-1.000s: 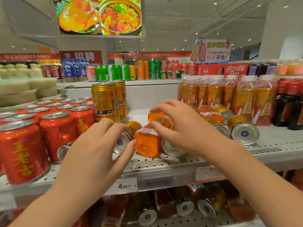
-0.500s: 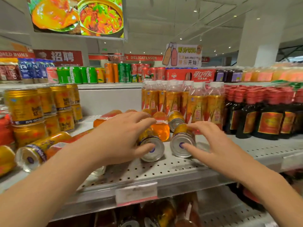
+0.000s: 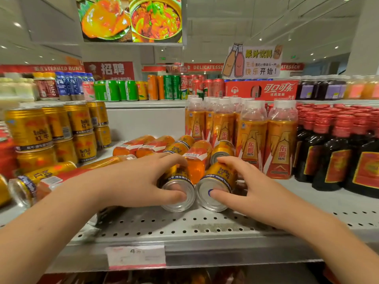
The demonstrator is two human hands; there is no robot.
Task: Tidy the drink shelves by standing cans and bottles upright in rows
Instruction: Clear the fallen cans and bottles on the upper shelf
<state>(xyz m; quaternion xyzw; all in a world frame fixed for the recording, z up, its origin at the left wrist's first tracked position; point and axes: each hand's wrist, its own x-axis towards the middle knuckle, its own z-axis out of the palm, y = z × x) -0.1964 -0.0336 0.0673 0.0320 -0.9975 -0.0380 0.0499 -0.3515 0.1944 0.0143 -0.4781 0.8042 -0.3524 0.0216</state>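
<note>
Two gold cans lie on their sides on the perforated grey shelf, silver bottoms toward me. My left hand grips the left gold can, thumb on its bottom and fingers over its side. My right hand grips the right gold can the same way. Behind them lie several orange bottles and more fallen gold cans. Another fallen gold can lies at the left.
Stacked upright gold cans stand at the left. Upright orange-labelled bottles stand just right of my hands, dark red-capped bottles farther right. A price tag hangs on the shelf's front edge. Cans line a higher shelf behind.
My view shifted right along the shelf. Both hands left the orange bottle near the red cans and closed on the two fallen gold cans.
</note>
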